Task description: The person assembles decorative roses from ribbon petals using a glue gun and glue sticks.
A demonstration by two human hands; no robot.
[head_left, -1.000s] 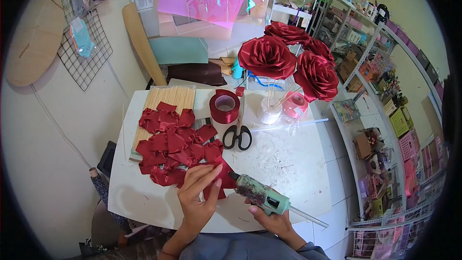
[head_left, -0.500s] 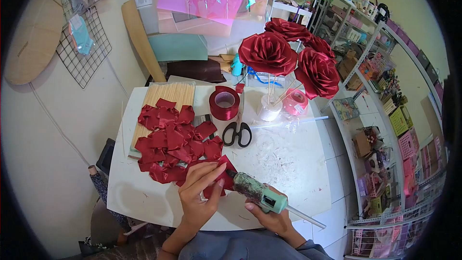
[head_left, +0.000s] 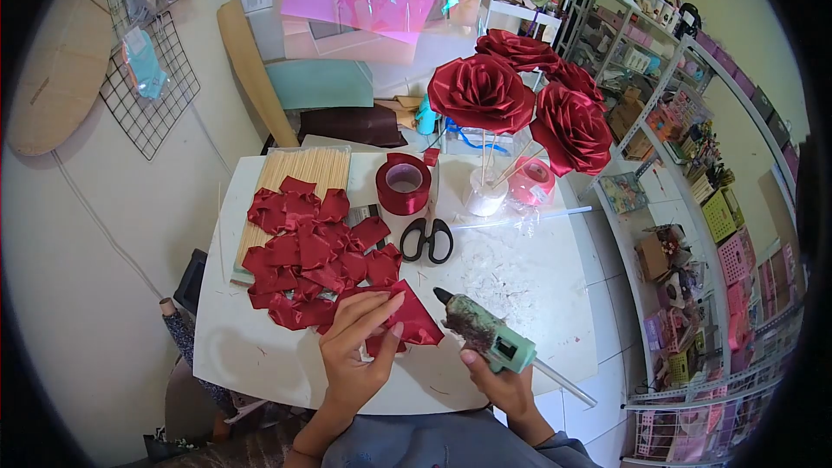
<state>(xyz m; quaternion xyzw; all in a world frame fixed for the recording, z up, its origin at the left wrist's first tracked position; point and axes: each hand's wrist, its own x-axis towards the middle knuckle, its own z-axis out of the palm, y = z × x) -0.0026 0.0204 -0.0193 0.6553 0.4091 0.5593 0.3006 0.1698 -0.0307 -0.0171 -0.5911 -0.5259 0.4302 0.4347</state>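
My left hand [head_left: 360, 342] pinches a folded piece of red satin ribbon [head_left: 419, 319], whose pointed end sticks out to the right. My right hand [head_left: 503, 386] is wrapped round the handle of a green glue gun [head_left: 491, 334], with a glue stick [head_left: 565, 383] jutting from its back. The gun's dark nozzle points up and left, a little apart from the ribbon piece. Beyond my left hand lies a pile of red ribbon petals [head_left: 312, 251]. Black-handled scissors [head_left: 426, 241] and a roll of red ribbon [head_left: 404, 199] lie farther back.
Large red ribbon roses [head_left: 484, 95] on sticks stand in a white holder [head_left: 485, 195] at the table's back right. Beside it is a pink tape roll [head_left: 530, 182]. Wooden skewers [head_left: 308, 165] lie under the petals. Metal shelves [head_left: 685, 234] line the right side.
My right hand has drawn the glue gun right, away from the ribbon piece, so more of the ribbon shows. My left hand stays nearly in place.
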